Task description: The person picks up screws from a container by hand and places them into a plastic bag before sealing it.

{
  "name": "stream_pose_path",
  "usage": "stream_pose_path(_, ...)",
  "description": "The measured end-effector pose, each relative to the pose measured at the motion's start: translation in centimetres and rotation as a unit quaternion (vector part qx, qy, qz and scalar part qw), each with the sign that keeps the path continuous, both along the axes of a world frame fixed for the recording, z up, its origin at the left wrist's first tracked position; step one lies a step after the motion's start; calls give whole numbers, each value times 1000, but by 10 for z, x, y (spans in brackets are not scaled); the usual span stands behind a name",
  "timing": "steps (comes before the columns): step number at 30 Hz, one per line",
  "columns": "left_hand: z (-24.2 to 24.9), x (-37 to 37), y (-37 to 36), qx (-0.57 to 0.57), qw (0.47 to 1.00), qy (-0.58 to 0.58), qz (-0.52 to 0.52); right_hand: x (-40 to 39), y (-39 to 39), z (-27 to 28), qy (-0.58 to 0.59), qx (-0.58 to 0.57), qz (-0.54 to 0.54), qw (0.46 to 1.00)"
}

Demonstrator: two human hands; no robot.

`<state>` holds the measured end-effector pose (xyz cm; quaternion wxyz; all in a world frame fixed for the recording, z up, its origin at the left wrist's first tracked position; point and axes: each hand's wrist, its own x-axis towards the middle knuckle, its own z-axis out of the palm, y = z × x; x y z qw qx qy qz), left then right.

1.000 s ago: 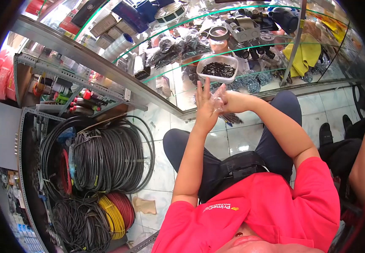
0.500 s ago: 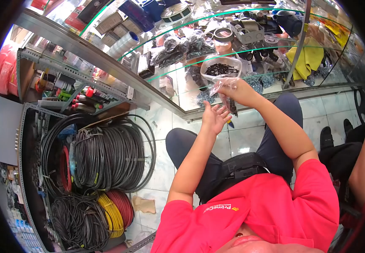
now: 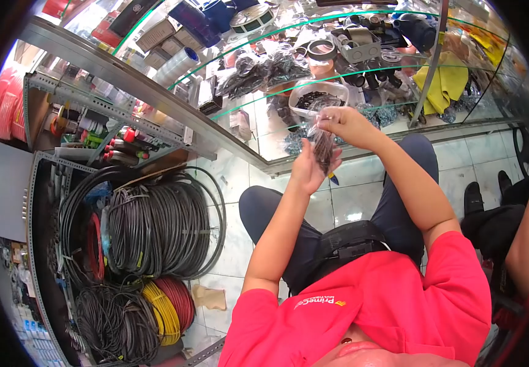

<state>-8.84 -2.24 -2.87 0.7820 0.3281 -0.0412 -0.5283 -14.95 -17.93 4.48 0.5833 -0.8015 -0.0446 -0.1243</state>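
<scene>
Just before the near edge of the glass display case [image 3: 234, 147], a little to the right of its near left corner, a clear plastic bag [image 3: 322, 145] hangs between the person's two hands. The bag is thin, crumpled and slightly shiny, drawn narrow at the top and fuller below, where a dense bunch of dark, slender pieces shows through the film; they are too small and blurred to identify. The right hand [image 3: 345, 125] pinches the upper part of the bag between thumb and fingertips. The left hand [image 3: 311, 168] is cupped under and beside the filled lower part, thumb on one side and fingers on the other; whether it presses on the bag cannot be told. Just beyond the right hand, by the shelf's near edge, stands a white plastic tub [image 3: 297, 109] with more dark small pieces inside. Farther right along that edge hangs a yellow cloth [image 3: 442, 88]. Half a second ago the left hand was spread open below the bag, apart from it; now it has come up around the filled end, which shows more plainly, while the right hand has kept its pinch near the tub.
</scene>
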Motion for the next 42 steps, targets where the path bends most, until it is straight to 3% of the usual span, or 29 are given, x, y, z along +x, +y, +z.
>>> stream_pose_path(2,-3,-2,-1,79,993,-63,-55,1,7,-4,-47,-37,-56,997)
stream_pose_path(4,0,-6,-4,132,986,-94,-38,-3,4,3,-48,-38,-55,997)
stream_pose_path(6,12,-10,-2,188,935,-301,28,-9,6,15,24,-16,-72,997)
stream_pose_path(8,17,-17,0,156,916,-369,26,-6,6,11,21,-47,-77,996)
stream_pose_path(10,14,-21,-2,224,779,-585,-18,-4,8,-1,-14,-16,-27,999)
stream_pose_path(11,17,-27,-5,192,782,-593,26,-7,11,4,-5,-83,-23,996)
stream_pose_path(12,13,-24,-6,191,782,-593,25,-7,14,1,-4,-83,-23,996)
stream_pose_path(14,1,-12,-5,230,850,-474,15,-5,18,-5,-21,-124,8,992)
stream_pose_path(16,-13,-8,-6,231,852,-464,69,-3,15,-5,-3,-102,48,994)
stream_pose_path(18,9,-6,-8,19,969,-202,138,2,12,-4,-20,106,70,992)
stream_pose_path(19,-4,9,-5,-23,980,-171,102,3,7,-2,-53,108,49,992)
stream_pose_path(20,4,9,-1,-23,980,-172,102,4,2,-1,-53,107,49,992)
stream_pose_path(22,27,4,7,-87,979,-132,127,3,-9,0,-8,23,-121,992)
stream_pose_path(24,35,6,9,-117,972,-156,129,1,-12,1,25,21,-138,990)
stream_pose_path(26,42,5,11,-147,967,-139,156,-3,-9,4,124,135,-97,978)
stream_pose_path(28,47,4,12,-156,965,-133,161,-6,-6,6,134,169,-69,974)
stream_pose_path(30,51,3,14,-184,960,-129,166,-8,-4,7,141,302,61,941)
stream_pose_path(32,56,3,15,-190,958,-133,167,-4,-7,0,123,289,74,946)
stream_pose_path(34,56,5,17,-196,957,-136,167,-2,-10,-3,66,204,101,972)
stream_pose_path(36,53,10,19,-103,956,-229,155,-5,-6,4,69,185,90,976)
stream_pose_path(37,51,10,20,-108,960,-206,155,-7,-4,7,72,166,80,980)
stream_pose_path(42,52,13,21,-111,959,-203,166,-7,-7,13,87,219,42,971)
